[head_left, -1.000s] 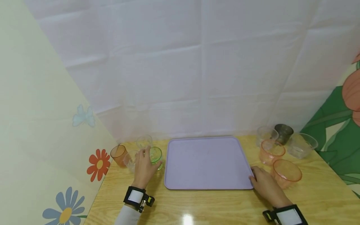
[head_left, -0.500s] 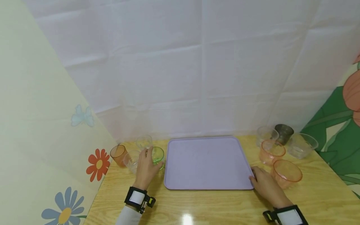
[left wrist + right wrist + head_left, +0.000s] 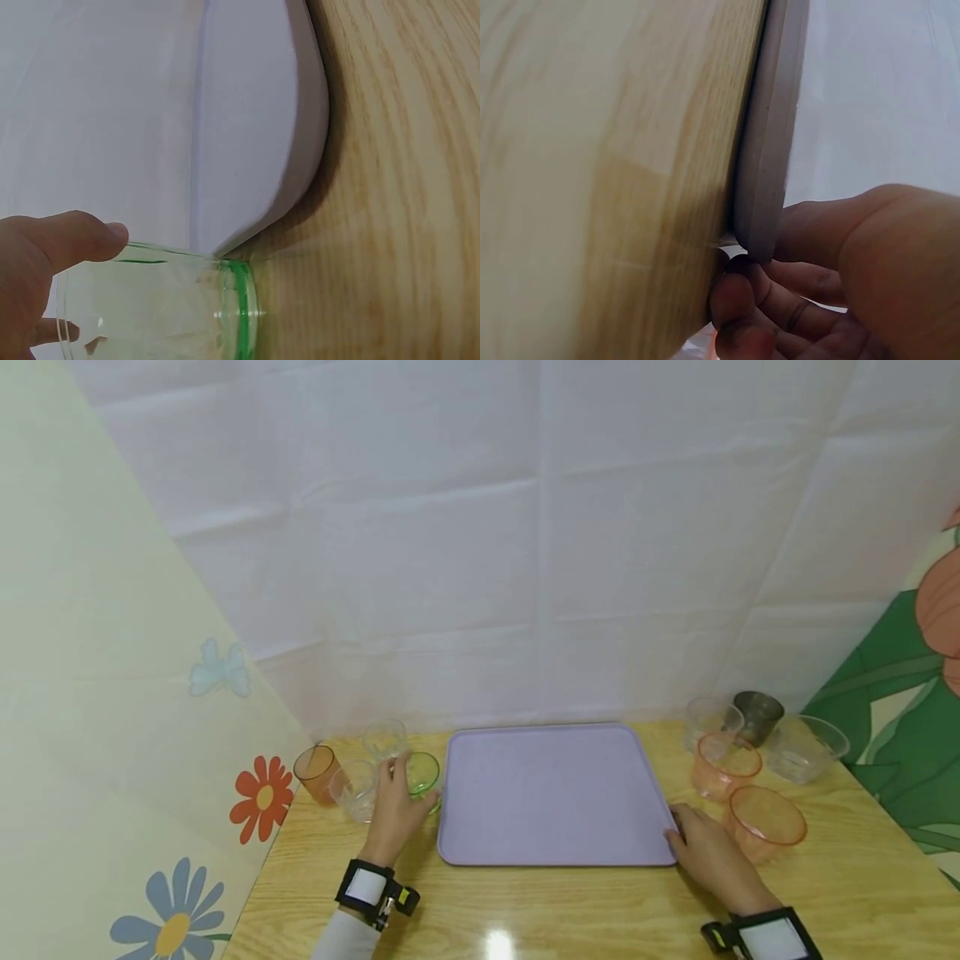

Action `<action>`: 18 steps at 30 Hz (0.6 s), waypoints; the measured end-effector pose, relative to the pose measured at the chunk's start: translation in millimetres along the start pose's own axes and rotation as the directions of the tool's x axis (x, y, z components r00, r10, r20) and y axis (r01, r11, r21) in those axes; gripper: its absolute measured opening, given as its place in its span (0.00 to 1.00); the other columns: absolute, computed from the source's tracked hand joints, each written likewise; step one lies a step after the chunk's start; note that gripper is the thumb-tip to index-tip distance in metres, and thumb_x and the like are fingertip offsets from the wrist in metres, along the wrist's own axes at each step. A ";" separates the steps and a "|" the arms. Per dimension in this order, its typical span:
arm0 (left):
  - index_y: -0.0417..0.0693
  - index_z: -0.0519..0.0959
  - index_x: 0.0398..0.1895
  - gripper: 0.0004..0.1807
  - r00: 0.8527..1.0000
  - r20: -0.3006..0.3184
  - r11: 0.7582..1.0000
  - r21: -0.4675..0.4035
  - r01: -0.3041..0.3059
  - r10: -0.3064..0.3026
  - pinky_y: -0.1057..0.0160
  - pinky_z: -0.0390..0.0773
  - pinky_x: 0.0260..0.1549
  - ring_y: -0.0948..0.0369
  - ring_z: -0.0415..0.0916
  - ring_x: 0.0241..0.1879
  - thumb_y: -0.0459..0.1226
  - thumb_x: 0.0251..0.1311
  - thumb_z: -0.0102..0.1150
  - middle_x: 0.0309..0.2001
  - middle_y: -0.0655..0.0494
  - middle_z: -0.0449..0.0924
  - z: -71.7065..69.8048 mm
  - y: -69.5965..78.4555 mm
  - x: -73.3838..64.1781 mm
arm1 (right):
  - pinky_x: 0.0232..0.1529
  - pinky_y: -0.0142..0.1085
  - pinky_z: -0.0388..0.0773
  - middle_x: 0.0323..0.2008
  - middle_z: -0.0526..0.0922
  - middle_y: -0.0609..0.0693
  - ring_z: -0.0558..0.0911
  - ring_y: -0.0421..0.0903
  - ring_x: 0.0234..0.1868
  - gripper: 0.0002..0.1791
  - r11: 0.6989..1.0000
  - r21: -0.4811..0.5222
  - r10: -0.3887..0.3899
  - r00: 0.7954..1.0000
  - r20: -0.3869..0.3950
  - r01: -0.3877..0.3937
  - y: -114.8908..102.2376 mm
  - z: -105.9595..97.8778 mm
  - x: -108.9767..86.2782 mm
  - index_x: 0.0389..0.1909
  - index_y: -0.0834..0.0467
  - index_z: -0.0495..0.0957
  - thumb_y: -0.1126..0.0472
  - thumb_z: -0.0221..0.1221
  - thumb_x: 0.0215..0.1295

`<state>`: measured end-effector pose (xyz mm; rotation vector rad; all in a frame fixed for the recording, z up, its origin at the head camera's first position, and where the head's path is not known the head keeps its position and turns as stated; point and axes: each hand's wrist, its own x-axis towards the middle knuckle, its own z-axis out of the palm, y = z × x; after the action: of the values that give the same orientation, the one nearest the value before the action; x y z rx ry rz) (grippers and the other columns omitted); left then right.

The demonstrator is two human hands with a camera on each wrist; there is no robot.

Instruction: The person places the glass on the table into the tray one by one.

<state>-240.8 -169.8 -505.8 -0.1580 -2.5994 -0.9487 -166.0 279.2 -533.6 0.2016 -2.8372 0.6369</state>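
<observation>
My left hand (image 3: 397, 806) holds a clear green-tinted glass (image 3: 423, 774) around its side, just left of the tray. In the left wrist view, the thumb lies along the wall of the green glass (image 3: 165, 304), whose green base sits by the tray corner. A flat lilac tray (image 3: 555, 797) lies on the table. At its right front corner my right hand (image 3: 712, 852) grips the rim. The right wrist view shows the thumb against the tray edge (image 3: 769, 150), with curled fingers (image 3: 733, 298) below it.
Left of my left hand stand an amber glass (image 3: 318, 775) and two clear glasses, one in front (image 3: 356, 793) and one behind (image 3: 384, 739). Right of the tray are two orange bowls (image 3: 765, 818), a clear cup (image 3: 711, 722), a dark cup (image 3: 757, 717) and a clear bowl (image 3: 806, 747).
My left hand has shifted slightly right, and the green glass has moved with it toward the tray's left edge. My right hand and the tray have stayed put.
</observation>
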 end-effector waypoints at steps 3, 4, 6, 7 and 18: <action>0.38 0.58 0.70 0.49 1.000 -0.008 0.999 -0.047 0.007 -0.008 0.43 0.73 0.56 0.42 0.65 0.58 0.40 0.45 0.74 0.60 0.36 0.61 3.7 -1.6 -1.2 | 0.39 0.60 0.77 0.38 0.80 0.69 0.79 0.66 0.41 0.17 1.000 0.002 0.001 1.000 0.003 -0.001 0.3 -0.2 -0.6 0.46 0.72 0.73 0.67 0.61 0.58; 0.36 0.56 0.70 0.50 1.000 -0.011 0.998 -0.063 0.009 -0.010 0.43 0.72 0.57 0.43 0.65 0.59 0.40 0.45 0.74 0.60 0.36 0.61 4.9 -2.2 -1.7 | 0.39 0.60 0.76 0.38 0.80 0.69 0.79 0.66 0.41 0.17 1.000 0.003 0.002 1.000 0.004 -0.002 0.4 -0.2 -0.8 0.46 0.72 0.73 0.67 0.61 0.58; 0.35 0.54 0.71 0.52 1.000 -0.020 0.995 -0.097 0.009 -0.011 0.43 0.70 0.58 0.42 0.64 0.59 0.39 0.46 0.74 0.60 0.35 0.61 7.7 -3.8 -2.5 | 0.39 0.60 0.76 0.39 0.80 0.69 0.79 0.66 0.41 0.17 1.000 0.002 0.005 1.000 0.008 -0.005 0.6 -0.2 -1.1 0.46 0.72 0.73 0.67 0.61 0.59; 0.34 0.53 0.71 0.52 1.000 -0.024 0.993 -0.115 0.014 -0.016 0.42 0.70 0.59 0.42 0.63 0.60 0.39 0.46 0.73 0.60 0.34 0.61 8.7 -4.0 -2.8 | 0.39 0.60 0.76 0.39 0.80 0.69 0.79 0.66 0.41 0.17 1.000 0.002 0.006 1.000 0.009 -0.006 0.9 -0.2 -1.2 0.46 0.72 0.73 0.67 0.61 0.59; 0.36 0.46 0.73 0.57 0.988 -0.045 0.945 -0.304 0.125 -0.145 0.46 0.72 0.58 0.42 0.67 0.59 0.40 0.47 0.74 0.61 0.36 0.63 19.8 -10.8 -4.5 | 0.38 0.59 0.77 0.38 0.80 0.68 0.79 0.65 0.40 0.17 1.000 0.000 -0.006 1.000 -0.005 0.006 0.5 -0.5 -0.2 0.46 0.72 0.74 0.67 0.62 0.58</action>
<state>-245.1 -165.3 -527.9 -0.0254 -2.4161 -1.3726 -165.7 279.9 -533.5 0.2078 -2.8308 0.6355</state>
